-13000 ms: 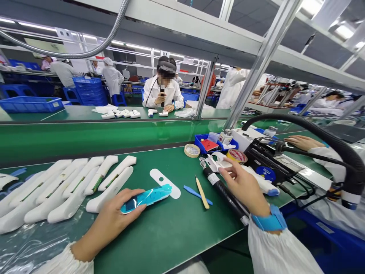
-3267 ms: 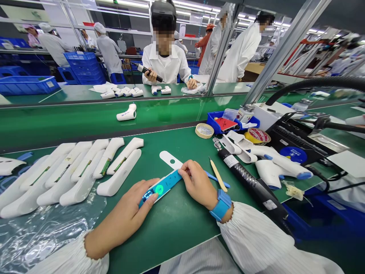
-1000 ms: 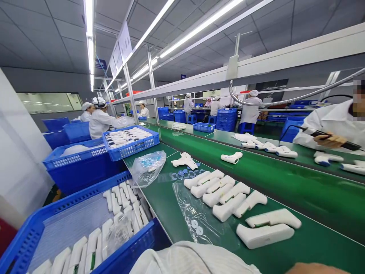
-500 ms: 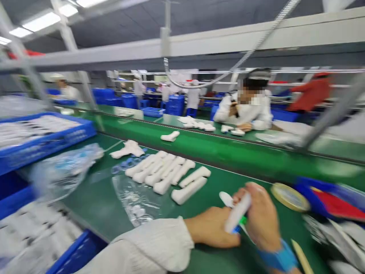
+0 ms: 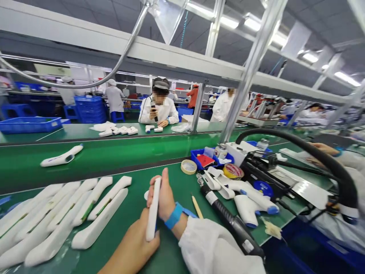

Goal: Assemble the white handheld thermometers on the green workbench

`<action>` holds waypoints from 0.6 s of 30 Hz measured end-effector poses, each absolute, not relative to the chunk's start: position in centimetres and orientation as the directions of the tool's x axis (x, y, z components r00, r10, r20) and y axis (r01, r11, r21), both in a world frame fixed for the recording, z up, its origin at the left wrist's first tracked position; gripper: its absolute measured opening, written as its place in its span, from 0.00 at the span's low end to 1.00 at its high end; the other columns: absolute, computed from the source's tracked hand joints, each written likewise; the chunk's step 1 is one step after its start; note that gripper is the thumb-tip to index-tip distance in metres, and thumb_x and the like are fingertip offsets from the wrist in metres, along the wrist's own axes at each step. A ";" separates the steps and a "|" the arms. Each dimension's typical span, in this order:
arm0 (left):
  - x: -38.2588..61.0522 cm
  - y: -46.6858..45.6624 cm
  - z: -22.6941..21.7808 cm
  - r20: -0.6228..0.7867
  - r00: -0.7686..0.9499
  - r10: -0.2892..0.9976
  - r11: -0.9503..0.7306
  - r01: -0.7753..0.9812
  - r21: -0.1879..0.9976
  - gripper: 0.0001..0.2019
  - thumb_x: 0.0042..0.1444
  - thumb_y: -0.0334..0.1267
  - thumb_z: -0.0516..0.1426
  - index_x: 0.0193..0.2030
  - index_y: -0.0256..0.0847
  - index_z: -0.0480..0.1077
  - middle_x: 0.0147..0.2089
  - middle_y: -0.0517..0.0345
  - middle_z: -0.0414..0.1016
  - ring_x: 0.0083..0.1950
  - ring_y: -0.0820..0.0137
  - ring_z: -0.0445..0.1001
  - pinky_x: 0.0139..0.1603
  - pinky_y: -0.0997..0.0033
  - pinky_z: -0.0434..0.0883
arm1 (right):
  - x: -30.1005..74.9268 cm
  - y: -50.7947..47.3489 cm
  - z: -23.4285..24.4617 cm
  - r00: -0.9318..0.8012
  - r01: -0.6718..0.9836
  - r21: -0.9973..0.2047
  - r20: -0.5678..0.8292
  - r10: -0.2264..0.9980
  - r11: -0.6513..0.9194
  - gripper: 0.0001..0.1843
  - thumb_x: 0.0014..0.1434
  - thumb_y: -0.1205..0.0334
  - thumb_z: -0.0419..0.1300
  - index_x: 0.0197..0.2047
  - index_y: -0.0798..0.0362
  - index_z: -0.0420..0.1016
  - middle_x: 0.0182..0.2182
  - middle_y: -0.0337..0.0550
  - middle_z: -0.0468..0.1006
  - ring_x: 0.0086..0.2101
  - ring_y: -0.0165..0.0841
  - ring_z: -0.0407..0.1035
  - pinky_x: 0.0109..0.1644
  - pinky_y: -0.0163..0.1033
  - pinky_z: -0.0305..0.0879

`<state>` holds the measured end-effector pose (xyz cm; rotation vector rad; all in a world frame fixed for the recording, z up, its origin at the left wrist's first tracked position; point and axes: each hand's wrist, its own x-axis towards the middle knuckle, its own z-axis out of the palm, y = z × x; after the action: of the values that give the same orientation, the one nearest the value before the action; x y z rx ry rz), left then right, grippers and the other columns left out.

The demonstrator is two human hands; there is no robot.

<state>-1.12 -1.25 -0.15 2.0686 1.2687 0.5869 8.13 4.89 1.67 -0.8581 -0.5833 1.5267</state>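
Both hands are on a slim white plastic device housing (image 5: 154,209), held nearly upright above the green bench. My left hand (image 5: 138,241) grips its lower end, thumb at the bottom. My right hand (image 5: 165,196), with a blue wristband, closes around the upper part; some of its fingers are hidden behind the housing. A small white rounded piece (image 5: 146,195) shows beside the fingers, partly hidden. To the left, several white housing halves (image 5: 99,219) lie in a slanted row. A pointed wooden stick (image 5: 196,206) rests right of my right wrist.
A black electric screwdriver (image 5: 228,219) lies at right, near white pistol-shaped devices (image 5: 246,209). Behind are a tape roll (image 5: 188,166) and a blue tray (image 5: 195,154). A white device (image 5: 62,158) sits on the green conveyor (image 5: 137,146). A co-worker (image 5: 159,106) sits opposite.
The view has swung right, bringing in the screwdriver and losing the blue crates at left. The housing stays in both hands and now stands more upright.
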 end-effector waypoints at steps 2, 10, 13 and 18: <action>-1.2 -0.7 -1.0 0.088 0.380 0.921 -0.309 0.570 0.761 0.12 0.50 0.35 0.48 0.44 0.42 0.58 0.34 0.56 0.74 0.34 0.63 0.74 0.35 0.65 0.71 | 7.4 4.7 0.7 0.124 -0.507 -0.862 -0.077 0.989 -0.004 0.30 0.48 0.30 0.46 0.33 0.50 0.63 0.15 0.30 0.64 0.12 0.23 0.57 0.13 0.28 0.52; -1.7 0.4 -3.7 0.133 0.310 0.941 -0.279 0.496 0.822 0.24 0.45 0.39 0.52 0.52 0.42 0.62 0.45 0.51 0.75 0.47 0.55 0.73 0.44 0.62 0.72 | 6.8 4.4 -1.0 0.212 -0.152 -0.978 0.109 0.971 0.143 0.26 0.54 0.34 0.44 0.34 0.50 0.61 0.15 0.29 0.60 0.13 0.24 0.55 0.15 0.30 0.54; -1.8 0.4 -3.3 0.068 0.411 0.909 -0.288 0.501 0.816 0.22 0.45 0.39 0.54 0.50 0.42 0.65 0.37 0.55 0.77 0.44 0.56 0.74 0.45 0.64 0.71 | 7.6 5.4 -0.3 0.194 -0.227 -0.973 0.003 0.981 0.048 0.29 0.52 0.31 0.41 0.27 0.50 0.59 0.09 0.27 0.55 0.09 0.25 0.53 0.11 0.30 0.50; -1.9 0.4 -2.3 -0.027 0.453 0.891 -0.193 0.432 0.881 0.21 0.48 0.44 0.54 0.50 0.42 0.66 0.44 0.54 0.75 0.48 0.56 0.70 0.50 0.64 0.68 | 8.1 5.9 0.2 0.095 -0.373 -0.922 -0.150 0.984 -0.105 0.35 0.51 0.29 0.35 0.26 0.53 0.62 0.09 0.31 0.61 0.08 0.26 0.57 0.10 0.29 0.51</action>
<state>-1.91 0.45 -2.31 1.8046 1.1269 0.6415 8.14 5.93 0.21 -1.0730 -0.7783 1.3666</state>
